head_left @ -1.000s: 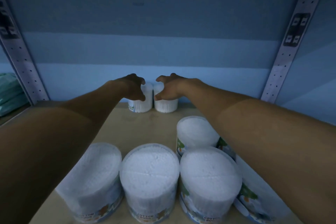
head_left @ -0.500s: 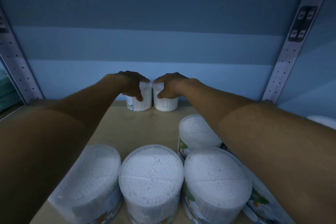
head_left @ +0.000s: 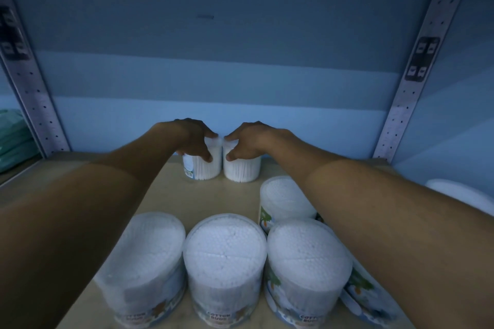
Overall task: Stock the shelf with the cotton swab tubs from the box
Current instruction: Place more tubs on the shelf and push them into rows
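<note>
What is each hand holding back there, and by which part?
The left hand grips the left tub over its lid and upper side; the right hand grips the right tub the same way.

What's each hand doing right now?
Left hand: grips the left back tub from above.
Right hand: grips the right back tub from above.

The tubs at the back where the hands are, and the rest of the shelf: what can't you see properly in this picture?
Head view:
- Tops of the two back tubs: covered by the left hand and right hand.
- Front tubs' labels: cut off by the bottom edge.
- Tub behind the right forearm: mostly hidden.
- White thing at right: cut by the edge.
- The box: not in view.
</note>
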Demonstrator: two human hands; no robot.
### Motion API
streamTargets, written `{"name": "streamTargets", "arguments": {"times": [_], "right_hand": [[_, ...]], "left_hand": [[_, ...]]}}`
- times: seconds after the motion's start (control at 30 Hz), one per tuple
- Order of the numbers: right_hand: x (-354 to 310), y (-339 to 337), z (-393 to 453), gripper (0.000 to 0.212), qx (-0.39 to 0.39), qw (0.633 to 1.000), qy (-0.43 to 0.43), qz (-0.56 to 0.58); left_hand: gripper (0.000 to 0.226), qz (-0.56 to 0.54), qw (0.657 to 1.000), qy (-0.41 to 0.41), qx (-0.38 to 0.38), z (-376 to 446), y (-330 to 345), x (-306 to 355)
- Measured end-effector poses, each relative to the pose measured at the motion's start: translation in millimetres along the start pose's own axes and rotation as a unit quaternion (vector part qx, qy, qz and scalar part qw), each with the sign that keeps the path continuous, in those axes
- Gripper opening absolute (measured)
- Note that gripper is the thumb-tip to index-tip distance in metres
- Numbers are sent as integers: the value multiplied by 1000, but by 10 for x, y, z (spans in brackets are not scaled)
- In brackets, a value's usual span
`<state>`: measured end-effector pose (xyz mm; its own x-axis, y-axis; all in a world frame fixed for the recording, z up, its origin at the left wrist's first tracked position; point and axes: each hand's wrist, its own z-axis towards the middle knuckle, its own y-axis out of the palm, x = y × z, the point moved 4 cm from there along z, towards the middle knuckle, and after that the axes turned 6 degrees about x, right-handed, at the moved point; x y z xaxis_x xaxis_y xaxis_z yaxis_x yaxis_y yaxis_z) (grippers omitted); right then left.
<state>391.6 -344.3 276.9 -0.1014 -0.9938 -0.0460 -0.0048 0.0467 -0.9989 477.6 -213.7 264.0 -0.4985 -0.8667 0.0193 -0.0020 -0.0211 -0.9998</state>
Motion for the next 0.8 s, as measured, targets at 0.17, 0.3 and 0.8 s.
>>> {"name": "streamTargets", "arguments": {"times": [0.17,0.3,0.8], "right_hand": [[-47,30,-107,69,4,1000,1,14],[-84,19,-246,65,5,1000,-3,23],[-214,-10,-705,63,2,998,-24,50]], "left_hand": [[79,-46,999,-1,-21,-176,-24,16],[77,-56,998,7,-27,-362,-40,18],[75,-83,995,-8,-50,-891,-116,33]]}}
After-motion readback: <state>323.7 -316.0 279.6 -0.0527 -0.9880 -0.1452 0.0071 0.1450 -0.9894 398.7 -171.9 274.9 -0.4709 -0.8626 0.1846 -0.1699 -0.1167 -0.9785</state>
